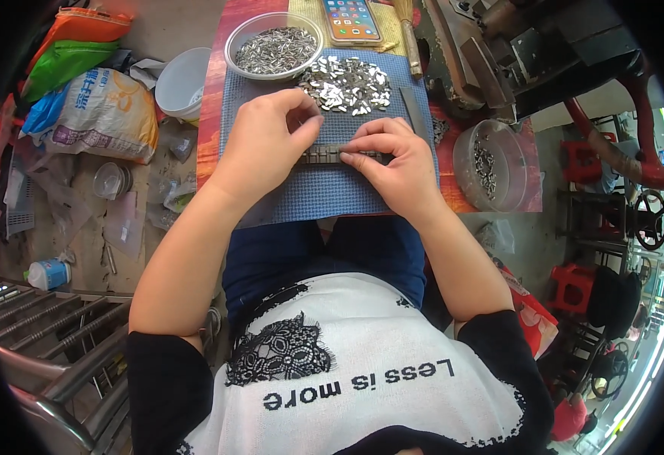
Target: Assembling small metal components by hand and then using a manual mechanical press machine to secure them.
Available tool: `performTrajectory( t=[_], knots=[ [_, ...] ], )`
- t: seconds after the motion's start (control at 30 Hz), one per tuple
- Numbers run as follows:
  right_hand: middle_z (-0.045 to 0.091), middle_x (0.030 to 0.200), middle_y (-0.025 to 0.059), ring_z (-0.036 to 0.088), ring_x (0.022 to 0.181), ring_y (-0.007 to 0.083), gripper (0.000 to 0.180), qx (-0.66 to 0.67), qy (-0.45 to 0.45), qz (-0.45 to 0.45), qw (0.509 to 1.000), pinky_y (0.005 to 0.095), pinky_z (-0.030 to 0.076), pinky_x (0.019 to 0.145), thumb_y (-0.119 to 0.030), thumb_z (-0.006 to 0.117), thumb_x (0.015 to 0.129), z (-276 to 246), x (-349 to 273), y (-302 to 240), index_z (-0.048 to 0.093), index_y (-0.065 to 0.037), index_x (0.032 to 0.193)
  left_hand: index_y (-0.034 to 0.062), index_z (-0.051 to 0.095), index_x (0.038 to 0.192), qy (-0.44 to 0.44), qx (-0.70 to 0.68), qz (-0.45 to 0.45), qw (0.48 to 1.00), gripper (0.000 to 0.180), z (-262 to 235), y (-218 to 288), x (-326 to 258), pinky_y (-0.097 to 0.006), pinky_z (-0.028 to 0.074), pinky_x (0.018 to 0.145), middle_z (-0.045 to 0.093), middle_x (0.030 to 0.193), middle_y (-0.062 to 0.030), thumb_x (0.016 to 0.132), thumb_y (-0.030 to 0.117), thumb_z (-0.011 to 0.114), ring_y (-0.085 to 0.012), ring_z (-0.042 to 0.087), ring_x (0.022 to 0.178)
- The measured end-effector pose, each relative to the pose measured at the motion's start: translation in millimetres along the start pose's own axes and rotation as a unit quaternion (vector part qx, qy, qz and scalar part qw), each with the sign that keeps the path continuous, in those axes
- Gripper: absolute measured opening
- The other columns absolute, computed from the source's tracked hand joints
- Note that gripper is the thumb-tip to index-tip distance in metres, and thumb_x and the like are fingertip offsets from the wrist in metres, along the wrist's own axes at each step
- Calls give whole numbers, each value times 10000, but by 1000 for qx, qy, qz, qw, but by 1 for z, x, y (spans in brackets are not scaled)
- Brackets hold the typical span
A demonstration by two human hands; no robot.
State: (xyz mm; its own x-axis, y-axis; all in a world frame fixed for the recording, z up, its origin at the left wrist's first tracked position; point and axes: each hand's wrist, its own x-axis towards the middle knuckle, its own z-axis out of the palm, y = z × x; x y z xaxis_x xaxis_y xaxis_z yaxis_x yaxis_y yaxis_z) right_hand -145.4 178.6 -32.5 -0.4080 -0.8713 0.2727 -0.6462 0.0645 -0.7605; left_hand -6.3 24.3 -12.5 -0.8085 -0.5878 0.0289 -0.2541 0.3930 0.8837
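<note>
Left hand [271,136] and right hand [392,163] held close together at a segmented metal bar [322,155]

On the far left, a printed sack [104,114] is seen on the floor, with a white bucket [183,82] set between it and the red-patterned table [210,148]. On the table a blue textured mat [286,199] is spread, and on it the metal bar is laid crosswise, near the mat's lower edge. The left hand is held above the bar's left end, its thumb and forefinger curled toward each other — whether anything is pinched there cannot be told. Beyond that hand, a round clear tub [231,59] is filled with small metal pieces [279,50]. To the tub's right, a loose pile of flat shiny pieces [349,83] is spread on the mat, and a phone [352,20] is placed behind it, screen up. At the bar's right part, the right hand's thumb and forefinger are brought nearly together; whether a piece is gripped is hidden. Farther right, a brush [409,42] and a flat metal strip [413,110] are laid down, and a second clear tub [510,180] is seen — partly filled with small dark pieces [485,168] — just below a dark machine [491,57].
</note>
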Motion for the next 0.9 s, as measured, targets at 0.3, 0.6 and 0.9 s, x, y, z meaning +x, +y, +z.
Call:
performTrajectory(
  t=[0.3, 0.6, 0.9],
  knots=[
    [704, 936, 74, 616, 821, 163, 148, 83, 29, 67, 994, 283, 481, 734, -96, 710, 863, -17, 11, 6, 754, -48, 995, 20, 692, 928, -49, 98, 113, 988, 117, 7, -1, -10, -413, 473, 932, 630, 1021, -175, 850, 107, 686, -354, 597, 1047],
    [675, 959, 85, 611, 825, 192, 215, 59, -33, 80, 994, 300, 494, 739, -137, 741, 844, -24, 2, -2, 731, -29, 1030, -12, 724, 1003, -134, 182, -9, 974, 243, -3, 27, 0, -368, 510, 872, 662, 1004, -157, 773, 61, 750, -318, 641, 974],
    [634, 1013, 103, 602, 970, 271, 281, -68, -28, -73, 995, 351, 489, 853, -98, 804, 771, -25, -8, 8, 714, -22, 1027, 58, 749, 1037, 3, 179, 101, 979, 323, -12, -19, -35, -403, 416, 962, 671, 1008, -108, 736, 152, 820, -290, 587, 1047]
  ],
)
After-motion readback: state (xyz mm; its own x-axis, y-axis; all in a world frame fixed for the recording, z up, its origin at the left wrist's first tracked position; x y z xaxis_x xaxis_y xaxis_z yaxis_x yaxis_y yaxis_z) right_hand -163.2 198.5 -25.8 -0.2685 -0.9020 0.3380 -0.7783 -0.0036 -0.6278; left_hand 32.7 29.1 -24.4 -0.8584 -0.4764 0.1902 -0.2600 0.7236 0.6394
